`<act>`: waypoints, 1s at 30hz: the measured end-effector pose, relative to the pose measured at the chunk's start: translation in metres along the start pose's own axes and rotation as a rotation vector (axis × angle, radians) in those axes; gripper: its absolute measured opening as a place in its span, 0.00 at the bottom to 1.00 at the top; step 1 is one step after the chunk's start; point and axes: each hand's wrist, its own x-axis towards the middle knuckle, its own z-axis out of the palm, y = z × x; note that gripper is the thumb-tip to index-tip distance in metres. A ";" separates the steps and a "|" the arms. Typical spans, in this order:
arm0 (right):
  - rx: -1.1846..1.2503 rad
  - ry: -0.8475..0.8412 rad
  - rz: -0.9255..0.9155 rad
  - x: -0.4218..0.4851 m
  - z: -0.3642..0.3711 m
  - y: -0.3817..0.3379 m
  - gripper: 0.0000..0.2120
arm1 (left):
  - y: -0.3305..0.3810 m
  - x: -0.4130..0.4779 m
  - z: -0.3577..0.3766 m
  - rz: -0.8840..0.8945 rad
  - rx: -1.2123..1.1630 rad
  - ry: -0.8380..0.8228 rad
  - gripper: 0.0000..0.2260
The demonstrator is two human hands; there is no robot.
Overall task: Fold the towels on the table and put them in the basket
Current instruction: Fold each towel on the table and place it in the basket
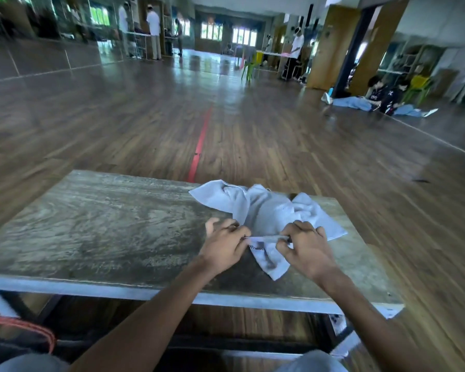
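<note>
Worn grey-brown wood forms the tabletop (pixel 91 224) across the lower frame, where the left hand (pixel 223 245) and right hand (pixel 306 248) pinch the near edge of a crumpled white towel (pixel 266 208) right of centre, glossy plank floor (pixel 145 124) beyond.

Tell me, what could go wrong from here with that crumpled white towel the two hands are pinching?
1. The towel is bunched and twisted, so pulling its near edge may leave a crooked fold.
2. The left hand and right hand pinch only a narrow strip of its hem, which might slip free.
3. The towel's far part reaches the far edge of the table; a forward push could drop it onto the floor.
</note>
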 end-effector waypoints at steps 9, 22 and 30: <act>0.118 0.209 -0.062 0.039 -0.154 -0.011 0.10 | 0.004 0.070 -0.146 0.097 0.097 0.239 0.08; 0.553 0.177 -0.138 0.065 -0.233 -0.075 0.08 | 0.055 0.111 -0.286 0.181 0.008 0.196 0.08; 0.953 -0.130 -0.195 0.051 -0.249 -0.083 0.09 | 0.059 0.099 -0.302 0.189 -0.020 0.205 0.06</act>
